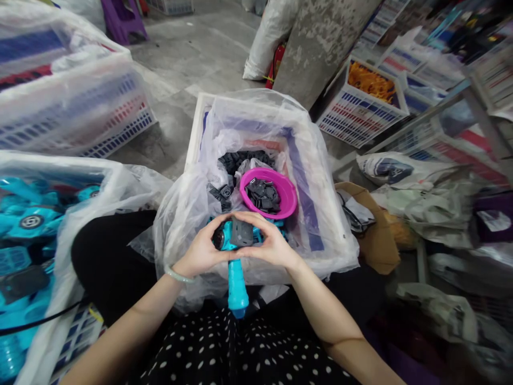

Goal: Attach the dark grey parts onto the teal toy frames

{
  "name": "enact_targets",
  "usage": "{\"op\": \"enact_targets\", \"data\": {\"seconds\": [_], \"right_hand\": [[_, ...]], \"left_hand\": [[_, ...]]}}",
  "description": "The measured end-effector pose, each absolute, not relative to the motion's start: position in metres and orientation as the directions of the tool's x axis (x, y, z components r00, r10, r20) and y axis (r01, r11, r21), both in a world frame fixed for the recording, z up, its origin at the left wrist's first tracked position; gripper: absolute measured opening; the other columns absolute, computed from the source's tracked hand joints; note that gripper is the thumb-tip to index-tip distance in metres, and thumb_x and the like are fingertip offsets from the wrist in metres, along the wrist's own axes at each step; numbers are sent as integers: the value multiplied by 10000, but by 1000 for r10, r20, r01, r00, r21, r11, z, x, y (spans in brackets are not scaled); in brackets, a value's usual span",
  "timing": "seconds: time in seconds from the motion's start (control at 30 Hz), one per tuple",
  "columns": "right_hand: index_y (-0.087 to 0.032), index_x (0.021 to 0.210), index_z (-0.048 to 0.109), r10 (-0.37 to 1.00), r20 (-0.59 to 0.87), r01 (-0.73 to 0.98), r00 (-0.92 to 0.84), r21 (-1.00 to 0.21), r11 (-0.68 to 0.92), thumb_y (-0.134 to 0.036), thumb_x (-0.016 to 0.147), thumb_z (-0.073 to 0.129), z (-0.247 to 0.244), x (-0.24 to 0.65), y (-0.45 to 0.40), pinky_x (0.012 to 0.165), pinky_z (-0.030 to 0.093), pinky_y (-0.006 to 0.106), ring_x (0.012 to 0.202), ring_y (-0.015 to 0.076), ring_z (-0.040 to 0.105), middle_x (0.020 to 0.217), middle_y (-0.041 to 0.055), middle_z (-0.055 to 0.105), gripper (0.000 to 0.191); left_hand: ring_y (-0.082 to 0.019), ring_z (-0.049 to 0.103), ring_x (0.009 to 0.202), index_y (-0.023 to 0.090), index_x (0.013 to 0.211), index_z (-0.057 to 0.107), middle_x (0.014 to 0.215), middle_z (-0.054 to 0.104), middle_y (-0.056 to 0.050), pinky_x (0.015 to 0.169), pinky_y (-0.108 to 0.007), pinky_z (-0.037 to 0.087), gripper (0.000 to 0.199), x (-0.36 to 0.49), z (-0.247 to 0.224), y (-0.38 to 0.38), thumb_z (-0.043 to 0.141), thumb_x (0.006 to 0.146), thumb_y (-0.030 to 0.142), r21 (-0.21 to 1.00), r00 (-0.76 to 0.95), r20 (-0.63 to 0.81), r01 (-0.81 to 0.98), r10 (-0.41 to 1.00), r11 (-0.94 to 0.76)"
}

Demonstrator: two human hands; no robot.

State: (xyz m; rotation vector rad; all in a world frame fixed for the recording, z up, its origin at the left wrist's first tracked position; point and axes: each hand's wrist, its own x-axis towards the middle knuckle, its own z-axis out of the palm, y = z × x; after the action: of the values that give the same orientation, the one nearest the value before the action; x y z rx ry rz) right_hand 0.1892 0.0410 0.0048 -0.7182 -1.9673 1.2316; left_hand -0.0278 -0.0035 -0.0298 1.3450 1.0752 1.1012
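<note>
Both my hands grip a turquoise plastic toy part (238, 283) with a long ribbed handle that points toward me. My left hand (204, 247) is wrapped round its left side, by a dark round wheel-like piece. Round the other side curls my right hand (272, 241). A dark grey plate-like piece (242, 233) lies on the toy part between my fingers. Just beyond, a magenta bowl (289, 199) holds several small dark grey pieces (262, 195). It stands in a plastic-lined white crate (328, 214), where more dark parts (220, 197) lie.
At my left, a lined crate (108, 170) holds several turquoise toy parts (28, 219). Another covered crate (80, 101) stands beyond it. Right of the pillar (320, 43) is a crate (352, 117) with orange pieces. A cardboard box (374, 240) and plastic bags (428, 203) lie at my right.
</note>
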Motion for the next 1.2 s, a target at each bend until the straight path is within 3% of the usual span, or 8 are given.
{"op": "enact_targets", "data": {"seconds": [0.27, 0.47, 0.8, 0.9, 0.97, 1.07, 1.13, 1.2], "right_hand": [[-311, 1484, 554, 751, 247, 102, -612, -918, 384, -476, 733, 887, 6, 191, 45, 1143, 468, 467, 1299, 274, 618, 1381, 100, 664, 838], [-326, 1402, 644, 715, 317, 60, -623, -892, 448, -490, 716, 888, 1, 189, 45, 1184, 425, 512, 1316, 289, 613, 1359, 87, 692, 746], [-316, 1453, 597, 757, 174, 103, -630, -947, 303, -449, 847, 809, -2, 186, 41, 1212, 408, 490, 1419, 281, 533, 1493, 75, 588, 655], [-325, 1430, 620, 729, 187, 82, -658, -945, 317, -412, 826, 839, -5, 184, 43, 1261, 313, 497, 1427, 278, 524, 1494, 68, 591, 648], [-321, 1444, 601, 726, 137, 24, -674, -978, 206, -440, 792, 864, -9, 181, 45, 1269, 281, 491, 1462, 280, 478, 1540, 70, 545, 713], [-264, 1484, 526, 651, -86, -59, -754, -978, -198, -580, 705, 879, -20, 172, 45, 1158, 432, 478, 1402, 303, 524, 1517, 116, 548, 912], [-228, 1452, 517, 610, -188, -73, -770, -923, -377, -619, 669, 880, -25, 163, 45, 1065, 505, 445, 1259, 283, 622, 1384, 118, 630, 948], [-226, 1426, 491, 673, -174, -94, -718, -935, -342, -557, 623, 926, -27, 153, 45, 1057, 504, 417, 1190, 256, 643, 1320, 99, 647, 971]], "left_hand": [[-344, 588, 1299, 226, 1414, 462, 1363, 630, -155, 1140, -509, 436, 946, -34, -30, -7, 957, 627, 402, 996, 166, 57, 56, 984, -67], [-348, 624, 1271, 249, 1450, 440, 1342, 665, -159, 1139, -540, 439, 991, -38, -29, -9, 953, 627, 450, 993, 173, 55, 94, 983, -72], [-354, 640, 1274, 250, 1474, 483, 1392, 644, -164, 1086, -518, 527, 939, -45, -38, -11, 897, 680, 531, 899, 158, 273, 310, 949, -310], [-329, 658, 1253, 244, 1443, 524, 1362, 664, -160, 1067, -489, 552, 819, -49, -36, -7, 861, 742, 502, 833, 214, 372, 352, 903, -427], [-310, 662, 1247, 242, 1389, 570, 1348, 666, -158, 1053, -470, 563, 688, -53, -33, -4, 827, 794, 471, 781, 270, 463, 326, 844, -533], [-292, 641, 1265, 275, 1382, 558, 1375, 640, -145, 1067, -484, 545, 636, -60, -26, -1, 820, 821, 419, 712, 356, 589, 196, 726, -674], [-311, 564, 1355, 289, 1406, 535, 1442, 595, -136, 1147, -539, 460, 617, -61, -21, -3, 794, 855, 393, 742, 387, 563, 153, 731, -652], [-358, 421, 1473, 270, 1470, 488, 1573, 468, -145, 1222, -582, 342, 635, -57, -16, -7, 722, 903, 432, 856, 335, 418, 165, 844, -489]]}}
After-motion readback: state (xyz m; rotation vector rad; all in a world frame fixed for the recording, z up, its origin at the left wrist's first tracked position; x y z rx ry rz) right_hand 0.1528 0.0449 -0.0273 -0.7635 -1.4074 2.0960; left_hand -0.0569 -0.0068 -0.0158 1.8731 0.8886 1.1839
